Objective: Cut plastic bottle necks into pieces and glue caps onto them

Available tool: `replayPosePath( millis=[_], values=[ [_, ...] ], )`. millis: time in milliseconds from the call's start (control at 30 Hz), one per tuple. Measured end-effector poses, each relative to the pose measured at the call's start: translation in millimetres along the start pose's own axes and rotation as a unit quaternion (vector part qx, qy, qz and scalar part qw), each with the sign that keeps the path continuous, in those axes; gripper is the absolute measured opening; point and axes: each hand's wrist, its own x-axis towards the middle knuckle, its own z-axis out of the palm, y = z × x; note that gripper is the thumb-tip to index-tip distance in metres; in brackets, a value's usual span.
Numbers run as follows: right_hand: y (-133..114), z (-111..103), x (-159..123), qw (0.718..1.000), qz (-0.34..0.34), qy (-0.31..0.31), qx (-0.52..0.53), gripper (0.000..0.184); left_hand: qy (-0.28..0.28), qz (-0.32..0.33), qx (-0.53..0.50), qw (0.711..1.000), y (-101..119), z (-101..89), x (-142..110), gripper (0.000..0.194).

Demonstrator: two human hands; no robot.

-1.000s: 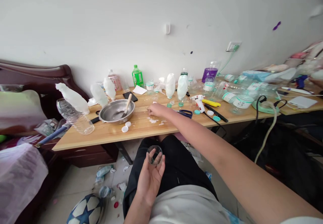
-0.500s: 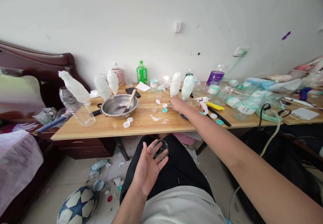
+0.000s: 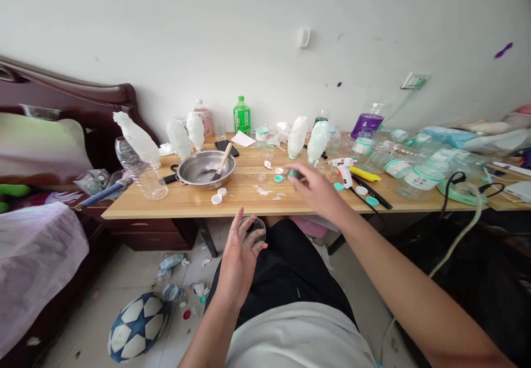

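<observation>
My left hand (image 3: 243,254), palm up above my lap, has its fingers around a round clear plastic piece (image 3: 254,232) that looks like a cut bottle end. Over the table my right hand (image 3: 317,188) pinches a small dark green object (image 3: 293,174) whose kind I cannot make out. Beneath it the wooden table (image 3: 244,205) carries white flakes (image 3: 263,190), a teal cap (image 3: 278,178) and a white cap (image 3: 279,170). Two white-coated bottle shapes (image 3: 297,137) stand behind this hand.
To the left, a steel basin (image 3: 194,175) holds a brush (image 3: 224,160) beside a clear cut bottle (image 3: 151,182). On the right are a white glue gun (image 3: 344,169), a yellow cutter (image 3: 365,174) and several clear bottles (image 3: 423,180). A ball (image 3: 139,326) lies on the floor.
My right hand has drawn back from the table toward me and now has the dark green object in its fingers. The left hand still holds the clear piece. The view has shifted slightly left.
</observation>
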Motion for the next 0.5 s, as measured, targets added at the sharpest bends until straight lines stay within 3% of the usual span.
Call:
replayPosePath(
  millis=[100,200,367,500],
  values=[
    [-39.7,-2.0,-66.7,0.986,-0.106,0.032,0.125,0.046,-0.027,0.038,0.040,0.998,-7.3,1.4,-5.8,0.050],
    [-63.2,19.8,-104.4,0.983,-0.084,0.080,0.143,0.052,-0.044,0.057,0.071,0.995,-17.9,5.2,-15.1,0.056],
    [-60.8,45.2,-108.6,0.974,-0.031,0.139,0.175,0.032,0.012,0.042,0.057,0.997,-30.8,13.4,-23.1,0.056],
    [-55.2,38.8,-106.0,0.966,-0.048,0.128,0.221,0.043,0.045,-0.009,0.024,0.999,-33.3,15.2,-19.2,0.046]
  ],
)
